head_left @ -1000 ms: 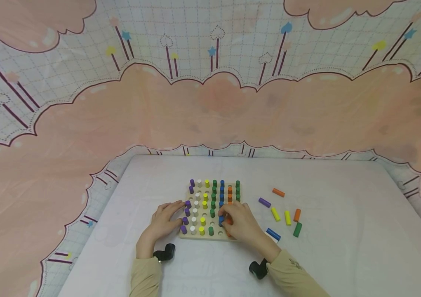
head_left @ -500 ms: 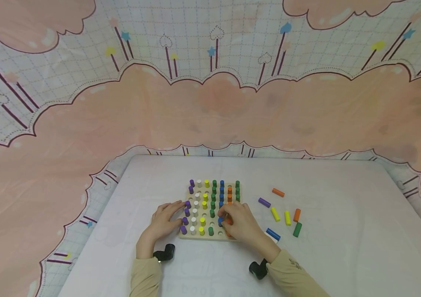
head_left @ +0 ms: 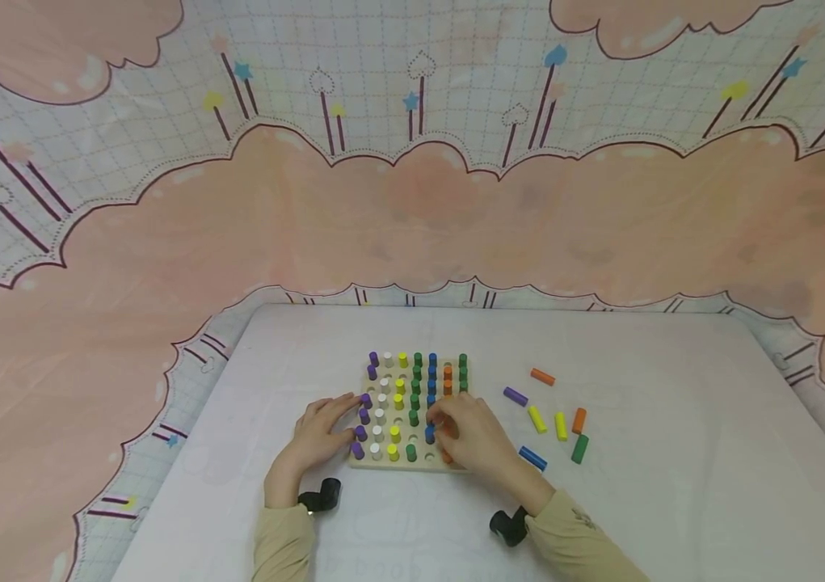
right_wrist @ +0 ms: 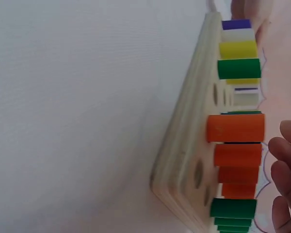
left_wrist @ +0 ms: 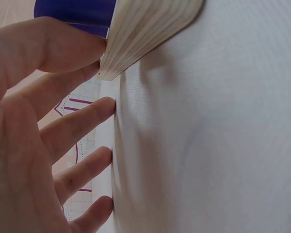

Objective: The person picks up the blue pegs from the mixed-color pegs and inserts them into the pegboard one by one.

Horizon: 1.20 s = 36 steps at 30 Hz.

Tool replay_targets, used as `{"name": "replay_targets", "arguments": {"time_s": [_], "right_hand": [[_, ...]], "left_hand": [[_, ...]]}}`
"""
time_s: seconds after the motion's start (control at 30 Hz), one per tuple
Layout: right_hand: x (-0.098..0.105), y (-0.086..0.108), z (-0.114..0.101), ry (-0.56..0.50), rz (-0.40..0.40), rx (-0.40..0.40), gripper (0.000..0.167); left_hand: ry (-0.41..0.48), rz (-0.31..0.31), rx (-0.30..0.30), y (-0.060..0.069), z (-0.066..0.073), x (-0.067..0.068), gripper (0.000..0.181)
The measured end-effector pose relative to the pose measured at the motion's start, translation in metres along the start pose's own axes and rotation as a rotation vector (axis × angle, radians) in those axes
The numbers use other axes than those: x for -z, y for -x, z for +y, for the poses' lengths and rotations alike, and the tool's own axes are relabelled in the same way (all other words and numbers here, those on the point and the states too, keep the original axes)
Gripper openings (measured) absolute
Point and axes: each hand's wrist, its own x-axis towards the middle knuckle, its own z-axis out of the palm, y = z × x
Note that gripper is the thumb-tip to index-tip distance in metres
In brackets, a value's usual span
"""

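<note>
A pale wooden pegboard (head_left: 401, 465) carries upright pegs in purple, white, yellow, green, blue and orange columns. At its left edge, my left hand (head_left: 319, 432) touches the board with thumb and index finger. In the left wrist view, a purple peg (left_wrist: 77, 12) stands above the thumb, and the other fingers spread over the tabletop. My right hand (head_left: 473, 432) hovers over the blue and orange columns, beside a blue peg (head_left: 430, 435). The right wrist view shows its loosely bent fingers just above the orange pegs (right_wrist: 236, 128), with nothing visible between them.
Loose pegs lie right of the board: a purple peg (head_left: 515, 396), a blue peg (head_left: 532, 458), a green peg (head_left: 580, 449), and several orange and yellow ones. The white tabletop (head_left: 674, 420) meets a patterned backdrop (head_left: 456, 226). Black devices (head_left: 508, 527) sit at both wrists.
The head view has shifted slightly. Both hands keep nearly the same places at the board, and the loose pegs lie where they were.
</note>
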Motion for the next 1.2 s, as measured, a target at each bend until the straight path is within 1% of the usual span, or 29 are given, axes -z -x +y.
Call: {"name": "replay_targets", "arguments": {"time_s": [0.2, 0.3, 0.33, 0.43, 0.47, 0.53, 0.57, 0.67, 0.83, 1.0, 1.07, 1.2], "right_hand": [[0.012, 0.005, -0.007, -0.023, 0.006, -0.01, 0.018], [0.018, 0.009, -0.007, -0.044, 0.024, -0.004, 0.019], [0.02, 0.01, -0.007, -0.051, 0.03, -0.007, 0.018], [0.025, 0.017, -0.005, -0.067, 0.048, -0.035, 0.019], [0.026, 0.019, -0.003, -0.067, 0.056, -0.044, 0.019], [0.028, 0.024, 0.0, -0.057, 0.073, -0.073, 0.02], [0.03, 0.026, 0.001, -0.055, 0.082, -0.086, 0.02], [0.033, 0.033, 0.008, -0.046, 0.095, -0.132, 0.022], [0.038, 0.044, 0.02, -0.053, 0.104, -0.21, 0.024], [0.042, 0.054, 0.034, -0.085, 0.119, -0.243, 0.025], [0.042, 0.057, 0.04, -0.077, 0.12, -0.25, 0.025], [0.041, 0.062, 0.05, -0.069, 0.128, -0.247, 0.024]], "left_hand": [[0.008, 0.0, -0.007, 0.001, -0.001, 0.0, 0.053], [0.025, 0.023, -0.027, 0.001, -0.001, 0.0, 0.054], [0.015, 0.037, -0.041, 0.002, -0.001, 0.0, 0.053], [0.021, 0.054, -0.054, 0.003, 0.0, 0.0, 0.054], [0.023, 0.049, -0.049, 0.003, 0.0, 0.0, 0.054], [0.016, 0.036, -0.042, 0.003, 0.0, 0.001, 0.053], [0.026, 0.022, -0.029, 0.003, 0.0, 0.001, 0.054], [0.012, 0.001, -0.007, 0.001, 0.001, 0.002, 0.054], [0.006, -0.002, 0.007, 0.0, 0.002, 0.002, 0.054], [0.007, -0.002, -0.001, -0.001, 0.001, 0.001, 0.054], [0.005, -0.001, -0.005, -0.001, 0.0, 0.0, 0.054], [0.01, -0.006, 0.008, -0.001, 0.0, 0.001, 0.054]]}}
